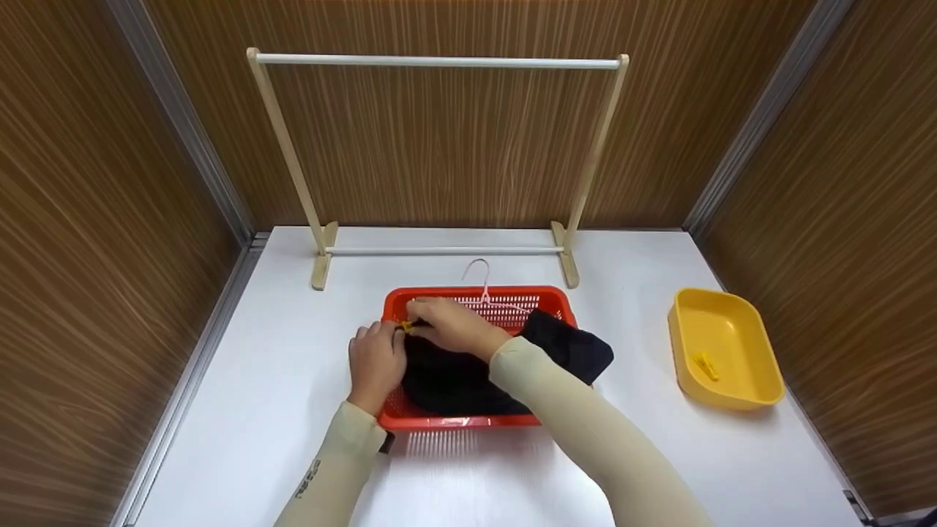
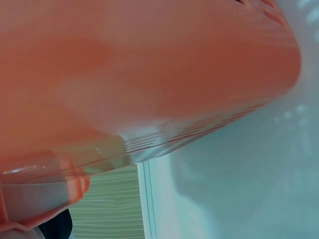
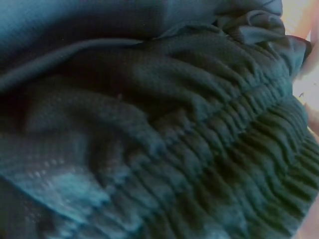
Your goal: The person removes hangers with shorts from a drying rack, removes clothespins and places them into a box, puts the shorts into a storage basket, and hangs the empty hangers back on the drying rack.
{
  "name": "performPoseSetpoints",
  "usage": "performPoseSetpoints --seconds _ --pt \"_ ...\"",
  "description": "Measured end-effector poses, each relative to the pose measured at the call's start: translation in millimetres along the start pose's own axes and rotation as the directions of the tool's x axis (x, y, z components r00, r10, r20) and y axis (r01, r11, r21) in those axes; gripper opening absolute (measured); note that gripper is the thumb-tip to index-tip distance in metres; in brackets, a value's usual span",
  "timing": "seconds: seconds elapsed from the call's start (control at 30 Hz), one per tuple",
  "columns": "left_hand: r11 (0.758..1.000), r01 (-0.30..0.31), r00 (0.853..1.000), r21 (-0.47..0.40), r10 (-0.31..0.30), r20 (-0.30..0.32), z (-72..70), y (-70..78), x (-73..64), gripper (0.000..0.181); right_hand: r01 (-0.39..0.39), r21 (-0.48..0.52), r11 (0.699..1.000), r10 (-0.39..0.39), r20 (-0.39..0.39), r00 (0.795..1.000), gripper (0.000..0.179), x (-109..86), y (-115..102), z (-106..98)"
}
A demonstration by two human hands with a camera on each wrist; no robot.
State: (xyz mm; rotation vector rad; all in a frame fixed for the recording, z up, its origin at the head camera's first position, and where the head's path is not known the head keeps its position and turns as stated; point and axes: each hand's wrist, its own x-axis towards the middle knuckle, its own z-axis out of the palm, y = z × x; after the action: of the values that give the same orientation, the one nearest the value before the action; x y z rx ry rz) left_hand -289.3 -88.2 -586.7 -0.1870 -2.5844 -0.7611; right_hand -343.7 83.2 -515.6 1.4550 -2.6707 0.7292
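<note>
Black elastic-waist pants (image 1: 454, 377) lie bunched in a red plastic basket (image 1: 468, 422), part of them hanging over its right rim. Their gathered waistband (image 3: 199, 144) fills the right wrist view. My left hand (image 1: 377, 362) grips the waistband edge at the basket's left side. Just across from it, my right hand (image 1: 454, 322) pinches a small yellow clothespin (image 1: 405, 327) at that edge; the fingertips partly hide it. A pink hanger (image 1: 484, 293) has its hook sticking up behind the pants. The left wrist view shows mostly the basket's outer wall (image 2: 149, 74).
Behind the basket stands a rack with a white top bar (image 1: 439, 61) and wooden legs. To the right is a yellow tub (image 1: 739, 344) holding yellow clothespins (image 1: 706, 366). Wood-grain panels enclose the white table (image 1: 293, 410) at the back and sides.
</note>
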Motion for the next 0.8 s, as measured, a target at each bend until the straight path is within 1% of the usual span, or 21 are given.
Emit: performPoseSetpoints --seconds 0.13,0.3,0.5,0.7,0.8 --pt "1.000 0.000 1.000 0.022 -0.001 0.013 1.0 -1.6 1.3 0.018 0.002 0.048 0.999 -0.001 -0.022 1.000 0.009 -0.5 3.5 -1.3" --pt "0.999 0.003 1.000 0.034 -0.004 0.030 2.2 -2.8 0.7 0.019 -0.017 0.092 0.996 0.021 -0.047 0.999 0.008 -3.1 9.0 1.3" --pt "0.999 -0.010 1.000 0.047 0.010 0.011 1.8 -2.5 0.1 0.018 0.018 0.139 0.990 -0.009 -0.068 0.998 0.007 -3.3 11.9 2.0" --pt "0.998 -0.024 1.000 0.063 0.023 0.006 1.3 -1.4 0.6 0.017 0.001 0.196 0.981 0.014 -0.079 0.997 0.009 -4.5 13.1 -1.6" --pt "0.997 -0.027 1.000 0.065 0.027 0.002 1.2 -1.1 0.1 0.016 0.010 0.203 0.979 0.007 -0.086 0.996 0.009 -4.8 14.8 -1.4"
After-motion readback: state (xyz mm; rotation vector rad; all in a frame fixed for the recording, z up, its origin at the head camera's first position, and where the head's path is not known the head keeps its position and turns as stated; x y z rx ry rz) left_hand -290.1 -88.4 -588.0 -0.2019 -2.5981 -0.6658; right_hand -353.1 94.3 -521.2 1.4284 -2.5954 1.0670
